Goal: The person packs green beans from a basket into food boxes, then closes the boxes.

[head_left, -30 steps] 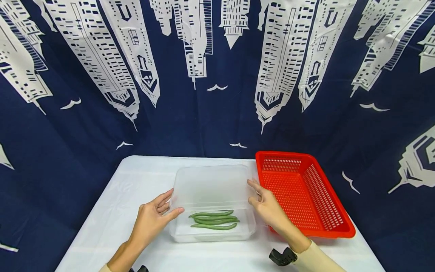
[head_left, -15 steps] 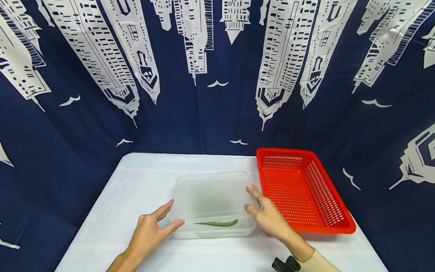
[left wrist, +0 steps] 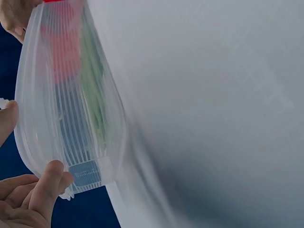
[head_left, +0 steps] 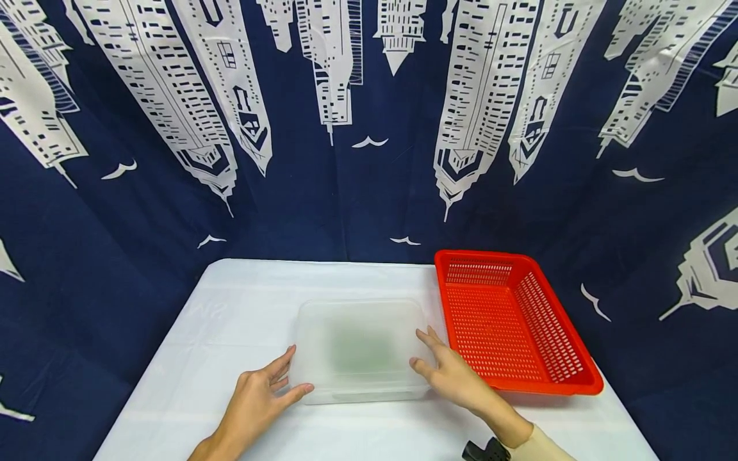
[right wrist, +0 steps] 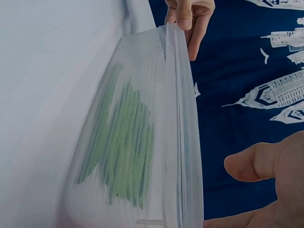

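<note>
A clear plastic food container (head_left: 369, 397) stands on the white table, with its translucent lid (head_left: 360, 333) lying over the top. Several green beans (right wrist: 128, 152) show through the container's wall in the right wrist view; from the head view they are only a green blur beneath the lid. My left hand (head_left: 256, 400) holds the lid at its left edge, thumb near the front corner and fingers along the side. At the right edge is my right hand (head_left: 461, 381), its fingers extended by the rim. In the right wrist view its thumb (right wrist: 251, 161) is raised apart from the lid.
A red perforated plastic basket (head_left: 519, 320) stands to the right, close to my right hand. The white-covered table (head_left: 248, 301) ends in front of a dark blue cloth (head_left: 369, 211) printed with white buildings and birds.
The lid has come down from a tilted position, its front edge lowering over the beans until it lies flat across the container. Both hands have moved down and slightly nearer with it.
</note>
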`<state>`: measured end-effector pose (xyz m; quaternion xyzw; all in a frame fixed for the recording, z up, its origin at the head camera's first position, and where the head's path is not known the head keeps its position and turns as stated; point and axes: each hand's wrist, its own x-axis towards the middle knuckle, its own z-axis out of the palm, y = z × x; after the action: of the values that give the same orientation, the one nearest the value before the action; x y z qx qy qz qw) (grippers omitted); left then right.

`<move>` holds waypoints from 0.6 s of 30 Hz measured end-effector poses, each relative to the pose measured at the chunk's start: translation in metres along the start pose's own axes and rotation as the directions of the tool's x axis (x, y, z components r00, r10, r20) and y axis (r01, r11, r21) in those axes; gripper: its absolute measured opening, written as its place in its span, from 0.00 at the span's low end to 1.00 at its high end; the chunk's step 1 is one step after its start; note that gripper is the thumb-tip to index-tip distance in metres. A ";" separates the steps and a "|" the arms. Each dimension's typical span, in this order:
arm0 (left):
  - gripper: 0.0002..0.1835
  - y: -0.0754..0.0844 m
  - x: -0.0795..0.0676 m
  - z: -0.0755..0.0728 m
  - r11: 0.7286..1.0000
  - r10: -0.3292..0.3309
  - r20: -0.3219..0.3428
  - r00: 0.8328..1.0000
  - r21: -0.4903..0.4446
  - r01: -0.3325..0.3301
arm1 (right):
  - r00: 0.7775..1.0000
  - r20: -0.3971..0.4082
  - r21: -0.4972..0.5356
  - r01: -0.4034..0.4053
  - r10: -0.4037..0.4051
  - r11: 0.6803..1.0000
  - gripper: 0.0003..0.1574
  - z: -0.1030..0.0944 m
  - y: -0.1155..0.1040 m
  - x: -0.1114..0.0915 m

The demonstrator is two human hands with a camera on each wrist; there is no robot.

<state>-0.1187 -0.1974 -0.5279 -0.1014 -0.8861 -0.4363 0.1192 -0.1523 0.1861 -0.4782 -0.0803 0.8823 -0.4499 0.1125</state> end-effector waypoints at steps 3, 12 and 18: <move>0.44 0.000 -0.002 0.001 1.000 0.012 -0.014 1.000 0.004 -0.012 | 1.000 0.012 -0.011 -0.001 0.001 1.000 0.49 0.001 0.000 0.000; 0.42 0.004 -0.008 0.001 1.000 -0.008 -0.019 1.000 -0.016 0.008 | 0.999 -0.022 -0.097 0.023 -0.026 0.995 0.47 0.005 0.000 -0.003; 0.42 0.008 -0.008 0.000 0.999 -0.044 0.008 0.999 -0.026 0.044 | 0.999 -0.032 -0.137 0.038 -0.043 0.990 0.48 0.008 -0.002 -0.005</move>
<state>-0.1089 -0.1928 -0.5240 -0.0848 -0.8828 -0.4499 0.1050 -0.1456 0.1797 -0.4808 -0.0980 0.9110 -0.3921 0.0822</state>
